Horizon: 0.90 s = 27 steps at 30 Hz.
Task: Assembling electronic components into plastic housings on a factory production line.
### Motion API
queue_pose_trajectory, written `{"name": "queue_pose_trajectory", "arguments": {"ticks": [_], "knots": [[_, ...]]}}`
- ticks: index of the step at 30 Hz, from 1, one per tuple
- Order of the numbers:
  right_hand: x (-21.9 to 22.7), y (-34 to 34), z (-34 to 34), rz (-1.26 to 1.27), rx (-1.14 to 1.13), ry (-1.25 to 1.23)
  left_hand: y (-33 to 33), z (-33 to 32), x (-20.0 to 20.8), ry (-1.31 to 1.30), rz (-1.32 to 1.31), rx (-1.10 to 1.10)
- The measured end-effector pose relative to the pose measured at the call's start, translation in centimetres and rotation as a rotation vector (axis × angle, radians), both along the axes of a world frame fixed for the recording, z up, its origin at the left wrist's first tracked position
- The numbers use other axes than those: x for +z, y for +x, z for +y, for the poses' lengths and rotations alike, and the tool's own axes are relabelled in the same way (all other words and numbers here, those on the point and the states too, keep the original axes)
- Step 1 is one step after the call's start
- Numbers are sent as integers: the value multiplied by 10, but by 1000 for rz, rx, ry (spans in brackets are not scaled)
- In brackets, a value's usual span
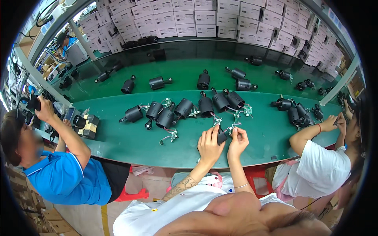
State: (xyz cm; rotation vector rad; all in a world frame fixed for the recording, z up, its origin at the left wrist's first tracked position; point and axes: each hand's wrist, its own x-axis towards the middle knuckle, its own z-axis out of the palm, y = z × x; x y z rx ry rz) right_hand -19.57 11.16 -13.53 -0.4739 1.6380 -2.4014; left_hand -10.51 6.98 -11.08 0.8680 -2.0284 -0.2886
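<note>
My left hand (210, 146) is closed round a small black housing (221, 136) at the near edge of the green bench. Close beside it on the right, my right hand (238, 143) pinches at a small circuit board (230, 129) with thin wires. Just beyond my fingers lie several black cylindrical housings with short knobbed stalks, among them one housing (205, 107) straight ahead. Green circuit boards hang from some of them on wires, such as the board (247, 110) to the right and another board (173, 136) to the left.
More black cylinders, like this cylinder (203, 80), stand along the bench's far strip. White boxes (185, 17) are stacked behind. At left a person in blue (71, 177) raises a black part; at right a person in white (323, 165) works beside a cluster of housings (297, 114).
</note>
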Motion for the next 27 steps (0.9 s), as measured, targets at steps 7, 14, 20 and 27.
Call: {"name": "queue_pose_trajectory", "arguments": {"ticks": [7,14,20,27], "knots": [[-2,2,4,84,-28,7,6,1,0,9,70,-41],[45,-6,15,373,-23,144,26,-13,20,216,271,-227],[86,5,32,620,100,10,48,-13,36,382,377,-501],[98,23,37,685,214,23,56,2,34,522,497,-630]]}}
